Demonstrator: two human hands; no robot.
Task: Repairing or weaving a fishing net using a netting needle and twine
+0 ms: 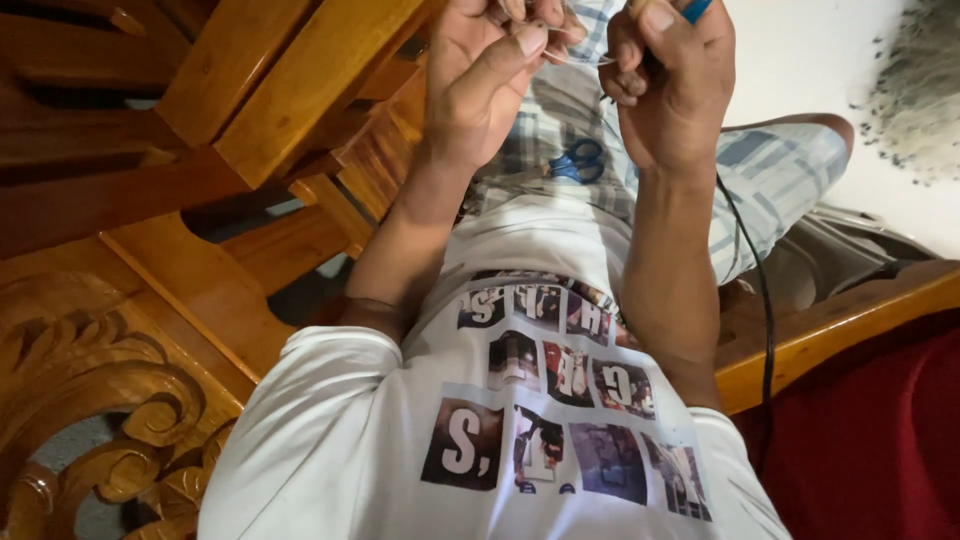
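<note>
My left hand is raised over my lap, its thumb and fingers pinched on a thin pale strand that runs across to the other hand. My right hand is closed around a slim black tool with a blue tip; the tool's black cord trails down past my forearm. A pair of blue-handled scissors lies on my plaid shorts, below and between the hands. The fingertips are cut off by the top edge of the frame.
Carved wooden furniture fills the left side, close to my left elbow. A wooden seat edge and a dark red cushion lie to the right. A white floor with a grey dusty patch shows at the top right.
</note>
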